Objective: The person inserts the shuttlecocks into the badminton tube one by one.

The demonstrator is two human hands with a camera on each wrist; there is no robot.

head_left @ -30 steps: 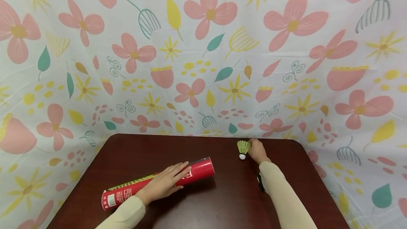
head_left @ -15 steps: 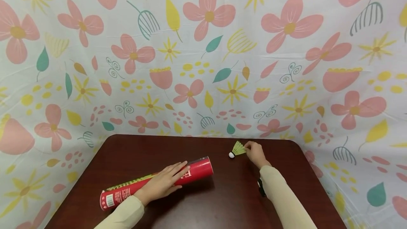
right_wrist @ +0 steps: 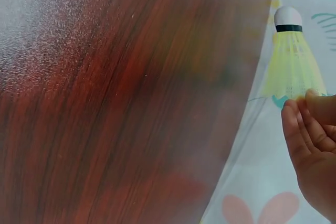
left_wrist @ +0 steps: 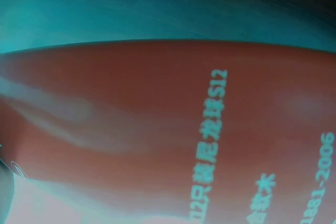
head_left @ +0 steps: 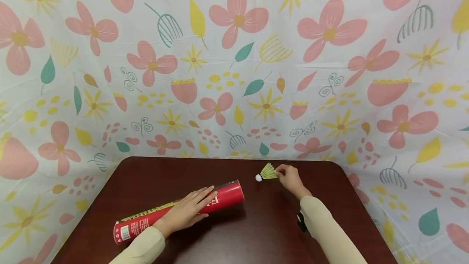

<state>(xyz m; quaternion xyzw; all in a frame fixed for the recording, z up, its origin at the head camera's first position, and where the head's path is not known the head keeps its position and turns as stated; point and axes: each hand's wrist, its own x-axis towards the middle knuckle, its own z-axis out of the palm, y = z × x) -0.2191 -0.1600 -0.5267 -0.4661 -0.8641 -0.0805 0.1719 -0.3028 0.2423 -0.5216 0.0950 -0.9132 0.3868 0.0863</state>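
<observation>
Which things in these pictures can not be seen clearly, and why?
- Left hand: absent from the left wrist view, which the red tube fills; its print is cut off by the frame edge.
- Tube's far end: head view, too small to tell open or capped.
- Right hand: right wrist view, cut off by the edge; its grip on the shuttlecock is partly hidden.
- Table: blurred.

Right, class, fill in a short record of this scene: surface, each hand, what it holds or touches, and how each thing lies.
surface: dark wooden table
backdrop: floral cloth
left hand: rests flat on the red tube
tube: lies on its side, one end towards the shuttlecock
right hand: pinches the skirt of the shuttlecock
shuttlecock: yellow-green, white cork end pointing towards the tube
sleeves: cream
</observation>
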